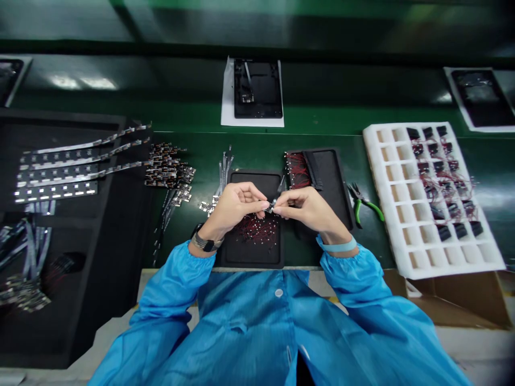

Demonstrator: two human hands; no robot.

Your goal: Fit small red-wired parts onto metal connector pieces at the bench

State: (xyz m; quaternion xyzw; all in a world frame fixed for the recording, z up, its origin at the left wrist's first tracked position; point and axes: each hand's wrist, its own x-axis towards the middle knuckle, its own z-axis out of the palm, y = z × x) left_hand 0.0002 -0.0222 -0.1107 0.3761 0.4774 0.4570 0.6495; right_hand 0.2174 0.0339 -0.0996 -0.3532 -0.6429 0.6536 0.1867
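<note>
Both my hands meet over a black tray (253,259), pinching a small circuit board (270,206) between them. My left hand (239,206) is closed on the board's left side with thumb and fingers. From the right, my right hand (303,209) grips its other edge with thumb and forefinger. A grey ribbon cable (280,184) rises just above the board and seems to belong to it. Below the hands, many small parts with red wires (259,230) lie in the tray. Further small boards with ribbon cables (220,179) rest beside my left hand.
To the right are a second black tray (332,177) with red-wired black parts, green-handled cutters (364,205) and a white foam tray (410,228). Stacked boards (167,169) and a dark foam bin (116,257) stand left. A tablet-like panel (259,88) lies at the back.
</note>
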